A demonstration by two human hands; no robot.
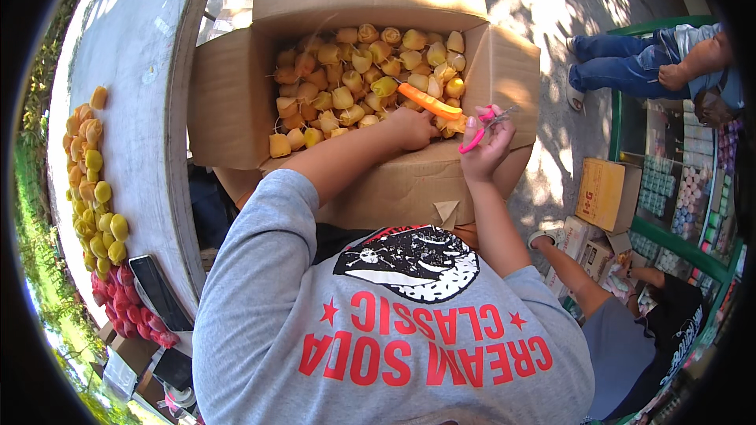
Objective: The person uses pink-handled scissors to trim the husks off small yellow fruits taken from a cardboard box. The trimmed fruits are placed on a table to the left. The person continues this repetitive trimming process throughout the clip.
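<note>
A cardboard box (398, 189) with its flaps folded out lies before me. Many small yellow and peach rosebud-like pieces (342, 98), some with thin pale stems, fill it. My left hand (413, 127) reaches in over the near side, fingers curled and mostly hidden, so what they grip cannot be made out. At the box's near right corner my right hand (491, 148) holds pink-handled scissors (473, 142), blades pointing right. Between and just beyond my hands slants a long orange handle-like piece (430, 101) with a thin grey tip; I cannot tell which hand, if either, touches it.
On the left, a pale table (150, 134) bears a row of yellow buds (101, 232), red buds (130, 307) and a dark phone (160, 293). To the right are two other people, one in jeans (630, 68), a brown carton (605, 195) and green-framed shelves (669, 240).
</note>
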